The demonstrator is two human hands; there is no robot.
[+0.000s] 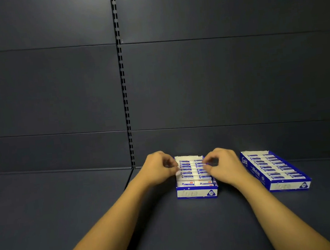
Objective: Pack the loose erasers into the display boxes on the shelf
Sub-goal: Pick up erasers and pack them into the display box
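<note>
Head view, near to far: your two bare forearms reach up from the lower edge of the frame and converge on the nearer display box (197,194), a blue-and-white carton marked 2B standing on the dark shelf (88,214). Your left hand (158,169) sits at the box's left wall, fingers curled inward; your right hand (223,164) sits at its right wall, curled the same way. Both appear to pinch at the rows of erasers (192,169) between them, though the fingertips are too blurred to tell exactly what each one holds. The erasers lie directly between your two grips, their long axes running across from one hand toward the other, stacked in rows from the front of the box toward the back; neither hand is plainly nearer. Judging by the filled rows, this box is close to packed, and the coming move likely means squaring a row down from both ends. Beyond your right hand and well apart stands the second display box (277,171), angled, its rows also full. Farther back rises the dark shelf back panel (216,78).
</note>
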